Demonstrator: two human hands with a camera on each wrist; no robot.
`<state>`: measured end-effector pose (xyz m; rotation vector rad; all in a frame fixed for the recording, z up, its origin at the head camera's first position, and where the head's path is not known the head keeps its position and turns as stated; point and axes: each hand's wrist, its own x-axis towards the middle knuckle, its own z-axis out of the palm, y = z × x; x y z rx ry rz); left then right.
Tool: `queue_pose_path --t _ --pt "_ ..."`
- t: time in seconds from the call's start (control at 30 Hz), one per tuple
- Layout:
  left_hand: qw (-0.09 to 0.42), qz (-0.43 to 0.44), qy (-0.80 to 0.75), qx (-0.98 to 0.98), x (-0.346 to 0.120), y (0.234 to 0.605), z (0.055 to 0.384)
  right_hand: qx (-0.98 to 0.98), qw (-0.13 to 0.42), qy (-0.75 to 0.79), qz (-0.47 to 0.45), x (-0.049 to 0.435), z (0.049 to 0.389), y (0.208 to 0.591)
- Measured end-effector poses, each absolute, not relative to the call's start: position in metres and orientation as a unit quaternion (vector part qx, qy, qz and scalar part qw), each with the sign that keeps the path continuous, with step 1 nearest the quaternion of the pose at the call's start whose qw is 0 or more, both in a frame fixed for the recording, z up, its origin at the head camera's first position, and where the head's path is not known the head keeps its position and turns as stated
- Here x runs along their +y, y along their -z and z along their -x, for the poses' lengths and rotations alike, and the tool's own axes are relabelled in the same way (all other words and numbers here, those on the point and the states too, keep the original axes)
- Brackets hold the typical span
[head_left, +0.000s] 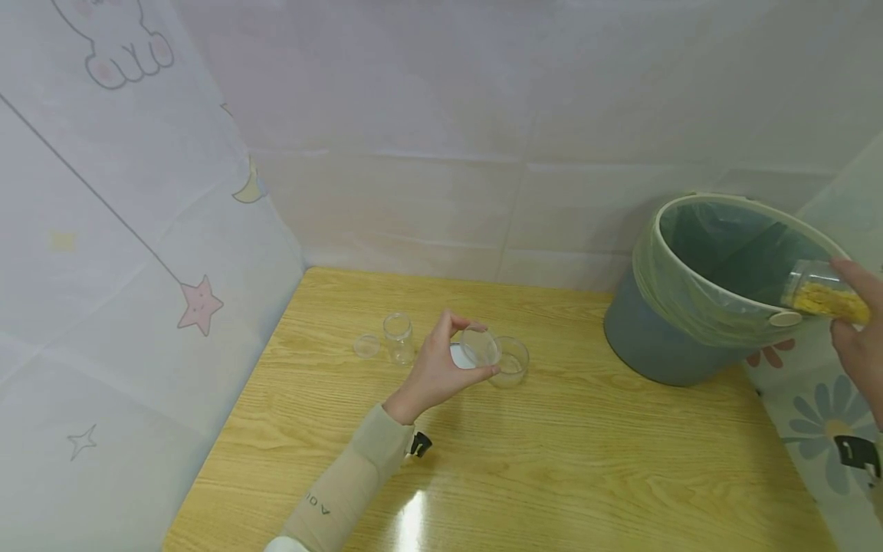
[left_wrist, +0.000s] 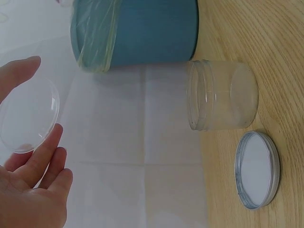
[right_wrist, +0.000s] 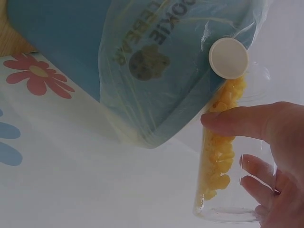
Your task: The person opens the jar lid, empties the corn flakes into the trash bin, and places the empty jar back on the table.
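Observation:
My left hand [head_left: 441, 368] pinches a clear round plastic disc [left_wrist: 31, 116] by its edge, raised above the table. Beside it stand an empty clear jar [left_wrist: 228, 95] and a silver-rimmed screw lid [left_wrist: 256, 170] lying with its white inside up. Over at the bin, my right hand [right_wrist: 285, 147] grips a clear jar [right_wrist: 247, 190] tipped onto its side. Yellow pieces [right_wrist: 221, 156] lie along its lower wall, reaching towards the mouth. That mouth overlaps the rim of the lined bin [head_left: 697, 337] near its round white button [right_wrist: 228, 58].
Left of my left hand, a smaller clear glass jar [head_left: 398, 337] stands on the wooden table [head_left: 552, 460], with a clear round disc [head_left: 366, 346] lying next to it. White printed sheets [head_left: 414, 207] hang behind and at both sides.

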<state>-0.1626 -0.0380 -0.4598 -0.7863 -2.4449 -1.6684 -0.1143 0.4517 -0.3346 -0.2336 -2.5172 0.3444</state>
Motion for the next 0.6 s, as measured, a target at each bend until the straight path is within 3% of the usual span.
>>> queue_pose_path --t 0.6 --pt "0.044 0.261 0.548 -0.794 -0.0374 0.4609 0.1634 -0.941 0.308 -0.123 0.067 0.4552 0.1165 0.3362"
